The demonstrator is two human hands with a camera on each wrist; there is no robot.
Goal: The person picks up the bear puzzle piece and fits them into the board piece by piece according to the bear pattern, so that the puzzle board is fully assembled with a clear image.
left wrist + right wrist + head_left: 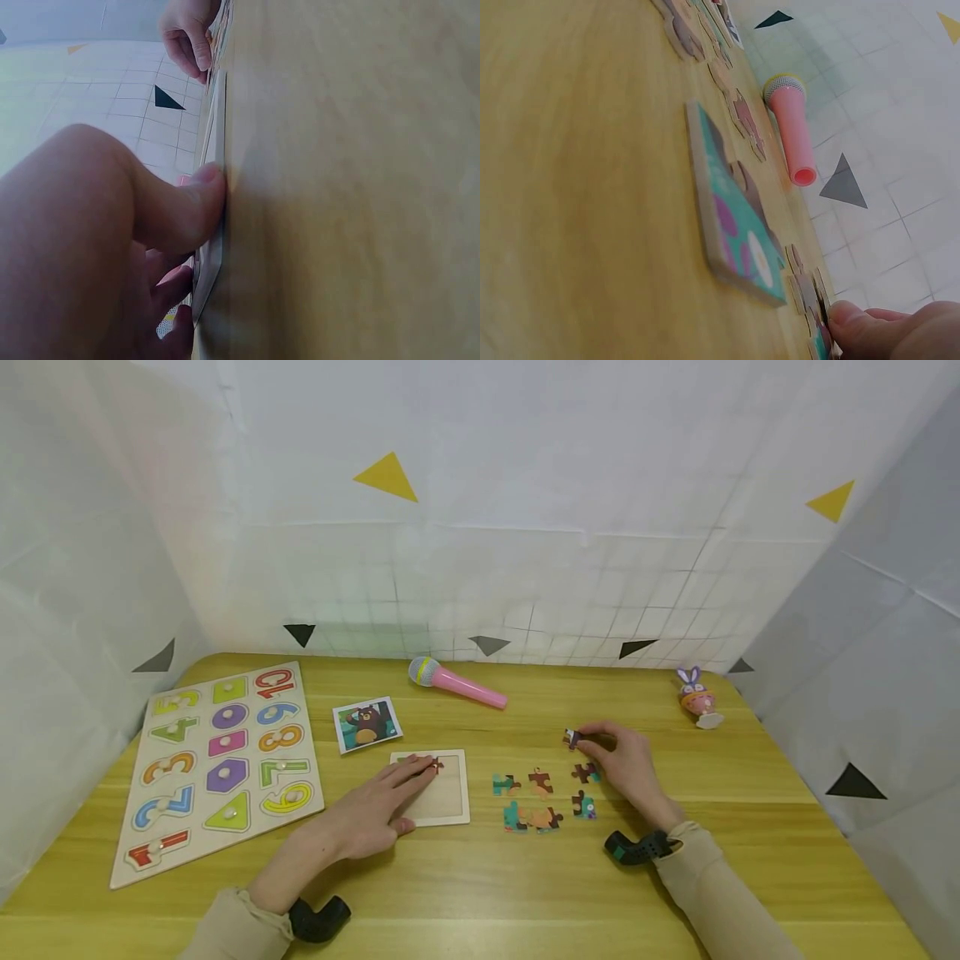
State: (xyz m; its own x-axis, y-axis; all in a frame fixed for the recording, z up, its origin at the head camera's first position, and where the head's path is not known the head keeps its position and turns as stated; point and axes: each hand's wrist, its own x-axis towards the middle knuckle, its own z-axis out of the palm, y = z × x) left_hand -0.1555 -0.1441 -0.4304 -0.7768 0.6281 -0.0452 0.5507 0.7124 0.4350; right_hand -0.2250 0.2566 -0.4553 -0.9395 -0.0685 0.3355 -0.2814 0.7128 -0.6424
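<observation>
My left hand (371, 810) lies across the left side of a small wooden puzzle tray (466, 785), fingers extended over it. Its thumb touches the tray's near edge, as the left wrist view also shows. A brown puzzle piece (438, 766) sits in the tray by the fingertips; any others there are partly covered. Further right, my right hand (624, 762) pinches a dark puzzle piece (572, 739) between thumb and fingers. Closer to me are a brown-and-teal piece (583, 773), a teal corner piece (583, 806) and several other loose pieces (541, 783).
A bear picture card (367, 725) lies behind the tray. Beyond it is a pink toy microphone (468, 686). At left lies a large number-and-shape board (251, 811), and a bunny figure (699, 700) stands at the back right. White sheeting (525, 568) encloses the table.
</observation>
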